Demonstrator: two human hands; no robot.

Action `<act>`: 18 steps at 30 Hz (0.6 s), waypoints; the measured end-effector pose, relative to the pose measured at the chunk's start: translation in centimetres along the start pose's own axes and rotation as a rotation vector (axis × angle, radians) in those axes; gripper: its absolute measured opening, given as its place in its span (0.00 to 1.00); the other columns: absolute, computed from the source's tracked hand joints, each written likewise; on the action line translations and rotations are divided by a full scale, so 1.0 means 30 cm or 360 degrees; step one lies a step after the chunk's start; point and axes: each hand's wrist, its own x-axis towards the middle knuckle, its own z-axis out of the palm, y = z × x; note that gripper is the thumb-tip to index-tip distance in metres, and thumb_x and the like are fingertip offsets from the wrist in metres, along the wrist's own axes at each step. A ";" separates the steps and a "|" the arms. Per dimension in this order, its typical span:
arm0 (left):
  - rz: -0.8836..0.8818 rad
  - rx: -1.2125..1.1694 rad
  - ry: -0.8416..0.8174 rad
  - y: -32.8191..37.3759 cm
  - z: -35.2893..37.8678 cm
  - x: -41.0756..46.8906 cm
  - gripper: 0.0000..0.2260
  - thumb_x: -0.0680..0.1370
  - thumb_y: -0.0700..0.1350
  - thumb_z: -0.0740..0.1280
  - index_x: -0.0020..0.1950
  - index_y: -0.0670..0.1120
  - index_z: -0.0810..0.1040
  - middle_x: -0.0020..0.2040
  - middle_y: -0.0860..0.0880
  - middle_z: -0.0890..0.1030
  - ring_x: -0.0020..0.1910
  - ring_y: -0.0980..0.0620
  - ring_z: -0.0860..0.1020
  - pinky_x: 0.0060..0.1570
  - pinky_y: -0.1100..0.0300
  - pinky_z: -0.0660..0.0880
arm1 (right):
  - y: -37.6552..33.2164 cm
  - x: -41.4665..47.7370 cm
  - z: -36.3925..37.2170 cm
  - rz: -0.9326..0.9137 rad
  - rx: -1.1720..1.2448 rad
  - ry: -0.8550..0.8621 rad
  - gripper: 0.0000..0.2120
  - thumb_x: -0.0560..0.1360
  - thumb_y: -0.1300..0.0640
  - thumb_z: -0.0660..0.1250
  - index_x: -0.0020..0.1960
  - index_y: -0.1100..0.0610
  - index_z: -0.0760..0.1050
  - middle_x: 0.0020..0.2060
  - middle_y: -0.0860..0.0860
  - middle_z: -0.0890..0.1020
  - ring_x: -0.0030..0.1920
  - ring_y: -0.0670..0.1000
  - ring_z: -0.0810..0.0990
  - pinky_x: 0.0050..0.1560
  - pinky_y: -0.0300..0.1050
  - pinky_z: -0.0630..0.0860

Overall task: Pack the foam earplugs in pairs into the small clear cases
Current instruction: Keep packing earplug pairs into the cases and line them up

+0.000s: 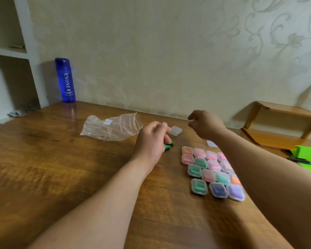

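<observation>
Bench (52,168) room first: we've got a big bare stretch of wood on the left and in the near middle between our forearms, while the right side is crowded. The far edge runs along the wallpapered wall (169,51), with a blue bottle (66,80) standing upright in the back left corner next to the white shelving (9,53). A crumpled zip bag (111,128) lies toward the back, just left of our left hand (152,139). On the right, a block of filled cases (212,173) sits in tight rows, lids shut, with orange, pink, green, blue and purple plugs inside. Our right forearm passes over its right edge. Further right there's a little wooden shelf (280,126) against the wall and a bright green sheet (309,155) with a pen (305,161) on it. Now the plugs: two green earplugs (169,145) lie on the wood right under our left hand's curled fingers, touching or nearly so, but we can't tell if it's actually gripping them. A clear case (176,130) that looks empty sits just beyond that hand's thumb. Our right hand (205,124) hangs above the bench behind the block, fingers curled with thumb and forefinger close together. It's too blurry to tell if anything's pinched. Another small case (211,143) peeks out under that wrist.
</observation>
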 end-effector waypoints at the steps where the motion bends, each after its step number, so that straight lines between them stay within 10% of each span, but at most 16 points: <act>1: 0.0032 0.0070 -0.0008 -0.002 0.004 -0.002 0.09 0.87 0.52 0.64 0.53 0.50 0.82 0.43 0.47 0.84 0.51 0.44 0.85 0.45 0.54 0.80 | -0.018 -0.021 -0.019 -0.0009 0.0165 0.0052 0.12 0.81 0.50 0.70 0.64 0.48 0.82 0.57 0.50 0.87 0.55 0.54 0.84 0.57 0.53 0.83; 9: 0.0321 0.0418 -0.0242 0.016 0.035 -0.109 0.16 0.82 0.54 0.74 0.69 0.59 0.76 0.54 0.58 0.84 0.54 0.61 0.82 0.53 0.62 0.81 | -0.132 -0.391 -0.052 0.0130 0.1431 0.0128 0.10 0.81 0.50 0.75 0.51 0.57 0.82 0.39 0.51 0.88 0.37 0.50 0.86 0.36 0.45 0.82; 18: 0.0071 0.0101 -0.0223 0.036 -0.081 -0.231 0.13 0.88 0.53 0.62 0.69 0.56 0.81 0.55 0.51 0.87 0.48 0.51 0.83 0.46 0.57 0.82 | -0.145 -0.547 -0.025 0.0083 0.2176 -0.0332 0.05 0.84 0.57 0.70 0.55 0.59 0.82 0.47 0.57 0.87 0.44 0.54 0.86 0.46 0.48 0.82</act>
